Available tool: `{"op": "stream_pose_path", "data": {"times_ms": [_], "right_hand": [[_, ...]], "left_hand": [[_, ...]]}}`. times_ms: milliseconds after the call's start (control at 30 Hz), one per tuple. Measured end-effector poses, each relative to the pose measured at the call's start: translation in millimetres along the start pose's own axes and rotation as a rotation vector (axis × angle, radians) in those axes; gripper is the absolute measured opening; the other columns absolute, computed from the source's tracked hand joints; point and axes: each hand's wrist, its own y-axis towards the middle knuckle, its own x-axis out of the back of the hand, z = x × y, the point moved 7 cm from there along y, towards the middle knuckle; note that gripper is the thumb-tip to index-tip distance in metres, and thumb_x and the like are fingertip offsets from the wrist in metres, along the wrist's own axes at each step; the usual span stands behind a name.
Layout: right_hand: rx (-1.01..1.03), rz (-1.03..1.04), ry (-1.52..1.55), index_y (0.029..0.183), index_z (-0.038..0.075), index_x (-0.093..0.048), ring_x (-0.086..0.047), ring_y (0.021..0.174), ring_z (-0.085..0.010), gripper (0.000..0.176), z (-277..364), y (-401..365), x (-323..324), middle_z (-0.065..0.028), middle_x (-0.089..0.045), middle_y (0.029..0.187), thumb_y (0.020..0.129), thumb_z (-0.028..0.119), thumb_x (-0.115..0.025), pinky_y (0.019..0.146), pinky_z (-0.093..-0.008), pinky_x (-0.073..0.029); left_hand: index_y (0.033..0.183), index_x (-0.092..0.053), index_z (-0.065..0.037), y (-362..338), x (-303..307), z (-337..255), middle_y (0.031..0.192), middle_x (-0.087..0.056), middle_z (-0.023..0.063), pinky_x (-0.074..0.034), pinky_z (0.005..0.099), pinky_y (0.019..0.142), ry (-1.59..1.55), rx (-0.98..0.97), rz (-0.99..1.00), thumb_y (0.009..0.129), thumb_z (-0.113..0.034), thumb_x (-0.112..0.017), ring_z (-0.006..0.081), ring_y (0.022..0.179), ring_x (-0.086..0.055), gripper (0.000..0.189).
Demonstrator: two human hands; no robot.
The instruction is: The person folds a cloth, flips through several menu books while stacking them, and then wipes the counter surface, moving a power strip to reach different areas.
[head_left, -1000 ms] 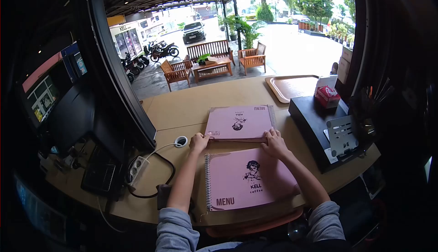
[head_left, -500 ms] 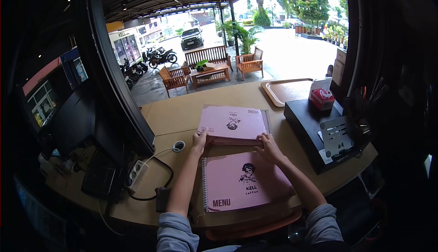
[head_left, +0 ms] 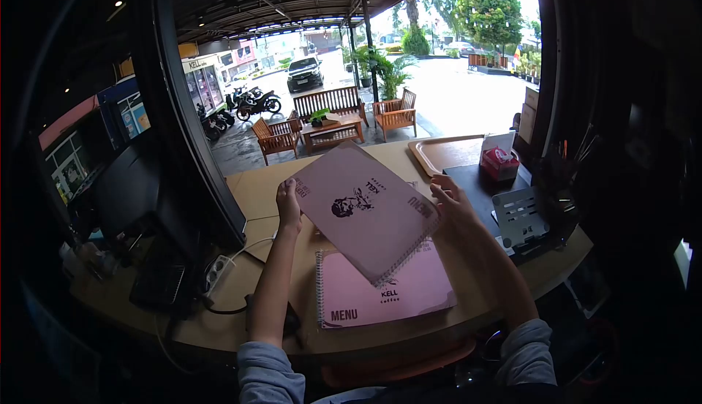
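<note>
A pink spiral-bound menu (head_left: 351, 221) is raised and turned at a slant over the counter, its printed text upside down to me. My left hand (head_left: 289, 203) is closed on its left corner, thumb on the cover. Close by the right corner is my right hand (head_left: 453, 203), its fingers bent and apart at the menu's edge. Below, another pink menu (head_left: 380, 312) lies on the counter, with "MENU" and "KELL coffee" the right way up. The raised menu's spiral edge covers part of this lower one.
A brown tray (head_left: 446, 152) lies on the counter (head_left: 252, 192) at the far right. Beside it are a red tissue box (head_left: 500, 163) and a grey slotted stand (head_left: 521, 217) on a black box. At left stand a power strip (head_left: 217, 272) with cables and a dark monitor (head_left: 131, 192).
The far menu has been lifted off the counter and turned toward a diagonal, now overlapping the near menu. Both hands have moved up and outward; the right fingers have loosened.
</note>
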Motion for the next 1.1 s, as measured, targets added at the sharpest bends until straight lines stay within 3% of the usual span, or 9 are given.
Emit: {"op": "stream_pose_path", "data": {"times_ms": [200, 300, 367, 433, 533, 600, 900, 1033, 1100], "right_hand": [[-0.307, 0.515, 0.481, 0.122, 0.004, -0.049, -0.058, 0.064, -0.0078, 0.046, 1, -31, -53, -0.0048, -0.062, 0.093, 0.089, 0.033, -0.058, 0.051, -0.0218, -0.043], [-0.303, 0.235, 0.590, 0.117, 0.001, -0.052, -0.058, 0.064, -0.0072, 0.039, -11, -40, -56, -0.0047, -0.062, 0.092, 0.089, 0.026, -0.058, 0.048, -0.0206, -0.041], [-0.260, 0.294, 0.627, 0.117, 0.000, -0.052, -0.060, 0.073, -0.0086, 0.036, -7, -41, -51, -0.0054, -0.062, 0.095, 0.088, 0.020, -0.058, 0.052, -0.0208, -0.045], [-0.196, 0.154, 0.852, 0.116, -0.007, -0.050, -0.063, 0.093, -0.0232, 0.032, -7, -45, -39, -0.0164, -0.059, 0.105, 0.087, 0.006, -0.056, 0.078, -0.0342, -0.055], [-0.098, -0.028, 0.955, 0.119, -0.003, -0.047, -0.062, 0.094, -0.0249, 0.034, -6, -51, -29, -0.0151, -0.058, 0.105, 0.088, 0.010, -0.056, 0.075, -0.0380, -0.056], [-0.073, -0.043, 0.923, 0.122, 0.000, -0.044, -0.062, 0.095, -0.0254, 0.037, 11, -61, -34, -0.0143, -0.058, 0.106, 0.089, 0.012, -0.056, 0.074, -0.0394, -0.056], [-0.177, 0.195, 1.299, 0.127, 0.005, -0.041, -0.061, 0.095, -0.0220, 0.047, 65, -100, -27, -0.0122, -0.053, 0.117, 0.087, 0.023, -0.059, 0.079, -0.0354, -0.052], [-0.368, 0.285, 1.196, 0.124, 0.004, -0.046, -0.061, 0.094, -0.0180, 0.042, 54, -114, -6, -0.0091, -0.055, 0.116, 0.088, 0.021, -0.059, 0.080, -0.0321, -0.051], [-0.319, 0.292, 0.695, 0.121, 0.003, -0.049, -0.060, 0.095, -0.0147, 0.036, 0, -110, -4, -0.0065, -0.058, 0.110, 0.088, 0.017, -0.058, 0.079, -0.0306, -0.051]], "left_hand": [[0.113, -0.052, -0.002, -31, -55, -5, 0.102, -0.060, 0.0054, -0.046, 0.0283, 0.086, 0.040, -0.024, 0.198, 0.097, -0.025, -0.043, 0.0153, 0.096, -0.058, 0.029], [0.117, -0.051, -0.004, -29, -52, 14, 0.107, -0.058, 0.0053, -0.043, 0.0293, 0.086, 0.112, -0.102, 0.247, 0.097, -0.032, -0.042, 0.0146, 0.098, -0.055, 0.036], [0.123, -0.046, -0.007, -63, -48, 9, 0.115, -0.054, 0.0051, -0.043, 0.0319, 0.084, 0.087, 0.394, 0.265, 0.096, -0.039, -0.043, 0.0146, 0.102, -0.051, 0.041], [0.127, -0.041, -0.011, -85, -35, -2, 0.121, -0.051, 0.0056, -0.040, 0.0334, 0.085, 0.176, 0.380, 0.234, 0.094, -0.044, -0.043, 0.0151, 0.106, -0.047, 0.047], [0.115, -0.048, -0.011, -115, -4, -27, 0.108, -0.053, 0.0024, -0.043, 0.0347, 0.083, 0.187, 0.125, -0.067, 0.088, -0.048, -0.053, 0.0157, 0.098, -0.051, 0.046], [0.119, -0.046, -0.009, -150, -20, -24, 0.117, -0.050, 0.0026, -0.042, 0.0377, 0.089, -0.351, 0.296, -0.017, 0.088, -0.048, -0.054, 0.0173, 0.107, -0.049, 0.050], [0.115, -0.049, 0.002, -160, -12, -30, 0.107, -0.058, 0.0118, -0.049, 0.0292, 0.081, -0.304, 0.267, 0.178, 0.095, -0.025, -0.047, 0.0184, 0.097, -0.060, 0.034], [0.113, -0.051, 0.003, -166, 3, -35, 0.096, -0.062, 0.0100, -0.052, 0.0244, 0.068, -0.112, 0.374, 0.320, 0.094, -0.026, -0.049, 0.0131, 0.081, -0.063, 0.034], [0.107, -0.055, 0.004, -172, 12, -21, 0.088, -0.064, 0.0086, -0.051, 0.0230, 0.064, 0.174, 0.359, 0.415, 0.093, -0.024, -0.054, 0.0105, 0.074, -0.063, 0.032]]}}
